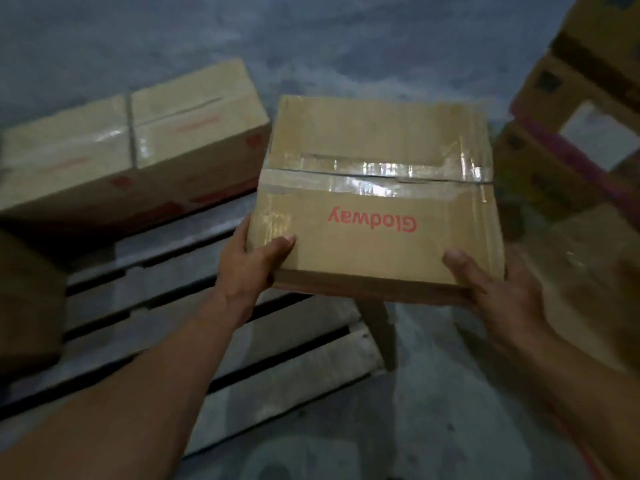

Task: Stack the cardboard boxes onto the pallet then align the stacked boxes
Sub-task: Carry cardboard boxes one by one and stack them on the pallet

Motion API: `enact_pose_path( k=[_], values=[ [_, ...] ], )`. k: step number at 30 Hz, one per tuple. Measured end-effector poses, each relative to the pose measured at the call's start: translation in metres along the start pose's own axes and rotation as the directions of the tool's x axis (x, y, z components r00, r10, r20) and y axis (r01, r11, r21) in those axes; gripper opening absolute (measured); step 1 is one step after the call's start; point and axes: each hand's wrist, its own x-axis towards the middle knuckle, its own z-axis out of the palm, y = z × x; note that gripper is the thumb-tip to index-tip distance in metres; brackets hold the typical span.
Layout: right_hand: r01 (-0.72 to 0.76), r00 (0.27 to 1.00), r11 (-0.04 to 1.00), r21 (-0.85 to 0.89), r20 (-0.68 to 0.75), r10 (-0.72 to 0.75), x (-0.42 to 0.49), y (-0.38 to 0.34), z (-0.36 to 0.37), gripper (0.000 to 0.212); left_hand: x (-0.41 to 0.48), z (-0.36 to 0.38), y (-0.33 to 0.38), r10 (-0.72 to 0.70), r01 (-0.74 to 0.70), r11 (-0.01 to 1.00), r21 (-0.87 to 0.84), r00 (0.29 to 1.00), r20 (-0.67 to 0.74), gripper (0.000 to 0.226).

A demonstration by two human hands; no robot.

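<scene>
Cardboard, taped and marked Glodway: we hold this box (374, 202) above the right end of the pallet (173, 306), left hand (249, 268) and right hand (498, 292) gripping its near corners, thumbs on top. Two boxes (194, 123) already sit side by side at its far edge. We judge most of the stacking, and all aligning, still ahead.

Warehouse or stockroom, dim light. Bare concrete floor (311, 46). Slatted wooden pallet (166, 306) on it, taped cartons (138, 143) along its far edge. Another stack (571, 140) at right. Glodway carton (374, 188) carries printed branding.
</scene>
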Motion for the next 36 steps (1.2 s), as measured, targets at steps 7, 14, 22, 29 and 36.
enact_pose_path(
  k=[7,14,22,29,36],
  values=[
    [0.037,0.952,0.998,-0.047,0.304,-0.021,-0.034,0.012,0.125,0.056,-0.037,-0.139,-0.045,-0.086,0.071,0.994,-0.079,0.975,-0.205,0.042],
    [0.057,0.895,0.994,-0.098,0.446,-0.007,-0.074,0.024,0.261,0.046,-0.043,-0.268,-0.071,-0.172,0.099,0.974,-0.205,0.91,-0.377,0.047],
    [0.026,0.876,0.994,-0.107,0.481,0.029,-0.116,0.041,0.412,0.046,0.002,-0.409,-0.089,-0.168,0.128,0.984,-0.122,0.89,-0.424,0.045],
    [0.003,0.885,0.992,-0.123,0.463,0.055,-0.127,0.062,0.502,0.05,0.056,-0.483,-0.128,-0.116,0.095,0.993,-0.068,0.868,-0.482,0.044],
    [0.018,0.884,0.989,-0.148,0.464,0.054,-0.128,0.075,0.533,0.039,0.073,-0.469,-0.148,0.006,0.161,0.974,0.156,0.677,-0.736,0.065]
  ],
)
